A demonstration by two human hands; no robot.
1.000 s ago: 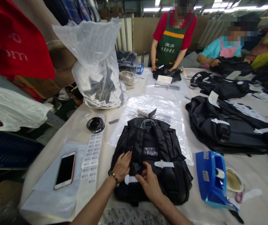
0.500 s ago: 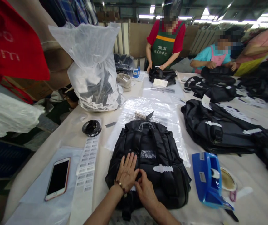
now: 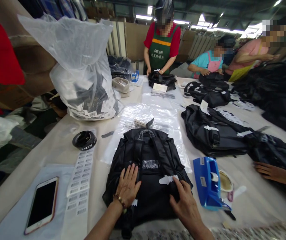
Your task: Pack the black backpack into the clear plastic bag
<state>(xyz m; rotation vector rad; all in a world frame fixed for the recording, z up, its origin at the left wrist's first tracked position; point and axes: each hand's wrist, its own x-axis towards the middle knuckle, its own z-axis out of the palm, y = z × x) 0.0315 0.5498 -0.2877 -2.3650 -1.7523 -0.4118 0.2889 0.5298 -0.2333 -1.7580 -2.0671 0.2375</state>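
A black backpack lies on the table in front of me, its shoulder straps facing up. My left hand rests flat on its left side, fingers stretched out, with a beaded bracelet at the wrist. Under that wrist a bit of white strip shows on the left strap. My right hand is over the lower right strap, thumb and forefinger apart. Its forefinger tip reaches the end of a white notched strip wrapped on that strap. The other right fingers are partly hidden from view.
A blue tape dispenser stands to the right, near another black backpack and a co-worker's hand. Left are a phone, barcode labels, a tape roll and a filled plastic bag. Clear plastic lies beneath my backpack.
My right hand has moved right, from beside my left hand to the right strap. My left hand stays flat on the backpack. A co-worker's hand has appeared at right. The view has shifted.
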